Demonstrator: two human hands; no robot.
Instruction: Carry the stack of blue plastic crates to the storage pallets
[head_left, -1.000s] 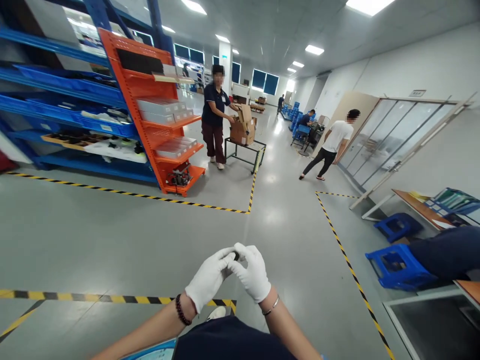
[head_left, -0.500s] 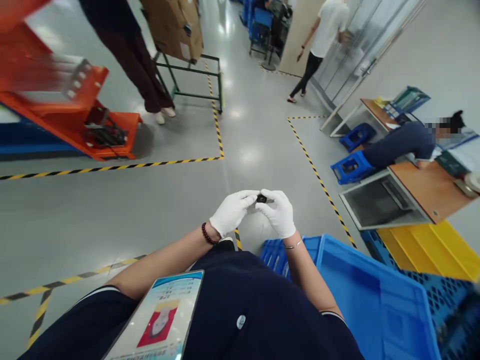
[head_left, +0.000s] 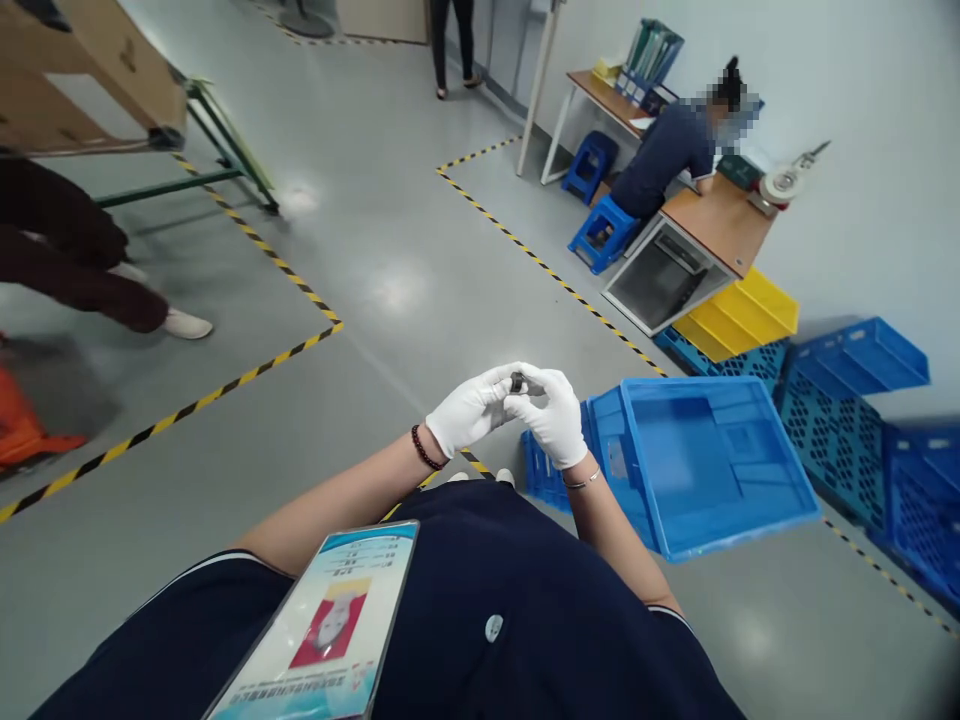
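Both of my hands wear white gloves and meet in front of my chest. My left hand [head_left: 469,412] and my right hand [head_left: 555,415] pinch a small dark part [head_left: 517,381] between their fingertips. The part is mostly hidden by the fingers. A dark bead bracelet sits on my left wrist and a thin bangle on my right. An ID badge [head_left: 322,630] hangs on my dark shirt below.
An open blue plastic crate [head_left: 712,510] sits on the floor just right of my hands, with more blue crates [head_left: 862,400] and yellow bins [head_left: 742,310] beyond. A person sits at a wooden desk [head_left: 720,225] at the back right. Another person's legs [head_left: 90,280] and a cart with cardboard boxes [head_left: 90,80] are at the left.
My view has swung down and to the right, bringing the crates and the seated person into sight. My hands stay together on the small dark part.
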